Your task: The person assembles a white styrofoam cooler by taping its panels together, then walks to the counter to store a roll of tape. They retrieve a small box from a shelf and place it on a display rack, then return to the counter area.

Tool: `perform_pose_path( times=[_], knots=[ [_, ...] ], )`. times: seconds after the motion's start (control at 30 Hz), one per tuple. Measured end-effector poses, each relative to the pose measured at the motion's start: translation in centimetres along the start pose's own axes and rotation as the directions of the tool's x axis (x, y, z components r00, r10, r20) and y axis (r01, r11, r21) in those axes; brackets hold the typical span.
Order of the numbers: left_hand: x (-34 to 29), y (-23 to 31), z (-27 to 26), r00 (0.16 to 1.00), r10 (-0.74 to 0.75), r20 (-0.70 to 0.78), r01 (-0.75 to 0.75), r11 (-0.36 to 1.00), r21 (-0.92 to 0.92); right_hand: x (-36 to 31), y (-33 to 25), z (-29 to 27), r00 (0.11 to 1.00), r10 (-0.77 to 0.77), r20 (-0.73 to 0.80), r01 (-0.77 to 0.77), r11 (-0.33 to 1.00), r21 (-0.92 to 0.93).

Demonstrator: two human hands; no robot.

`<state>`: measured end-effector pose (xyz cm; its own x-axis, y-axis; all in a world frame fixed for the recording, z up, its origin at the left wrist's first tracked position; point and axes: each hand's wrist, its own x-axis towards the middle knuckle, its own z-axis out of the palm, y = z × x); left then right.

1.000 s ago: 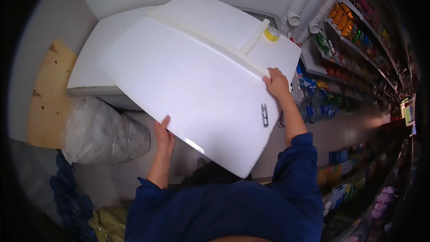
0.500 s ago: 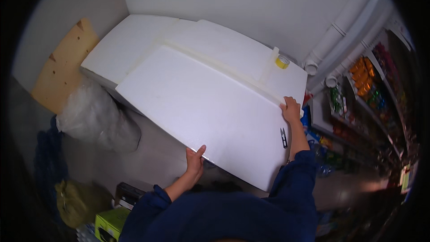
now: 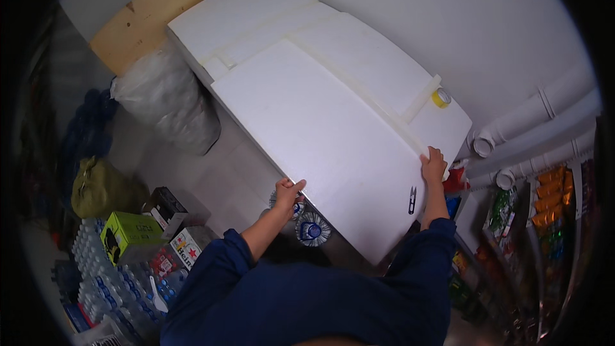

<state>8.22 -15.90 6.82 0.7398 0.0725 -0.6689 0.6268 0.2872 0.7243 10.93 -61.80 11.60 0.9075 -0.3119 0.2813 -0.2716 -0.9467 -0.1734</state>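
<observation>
Left hand grips the near edge of a big white foam board; right hand clasps its far corner. The board lies tilted over the white foam boxes, so the step looks like handling this sheet; steady, level hands seem needed

Both arms are raised forward and up from the lower edge of the view, clad in dark blue sleeves pushed back so that the forearms are bared. The left hand is held lower and nearer the body, its fingers curled over in a closed grip with the thumb uppermost. The right hand is stretched higher and further out, the forearm nearly vertical, the fingers folded over in a grip and the knuckles turned toward the camera.
</observation>
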Motion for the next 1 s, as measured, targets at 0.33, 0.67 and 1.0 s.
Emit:
perform_pose_path(
  times=[0.33,0.67,1.0],
  knots=[
    [2.3,0.1,0.1,0.972,0.229,-0.052,-0.207,0.941,0.269,2.3,1.3,1.3,0.992,0.039,0.119,-0.044,0.998,0.042],
    [0.9,2.8,-0.5,0.629,0.758,0.175,-0.573,0.299,0.763,1.6,-0.1,2.0,0.977,0.165,0.137,-0.140,0.974,-0.178],
    [0.9,4.1,-0.4,0.611,0.458,0.646,-0.608,-0.251,0.753,1.8,-0.3,2.5,0.974,0.187,0.129,-0.174,0.979,-0.109]
  ],
)
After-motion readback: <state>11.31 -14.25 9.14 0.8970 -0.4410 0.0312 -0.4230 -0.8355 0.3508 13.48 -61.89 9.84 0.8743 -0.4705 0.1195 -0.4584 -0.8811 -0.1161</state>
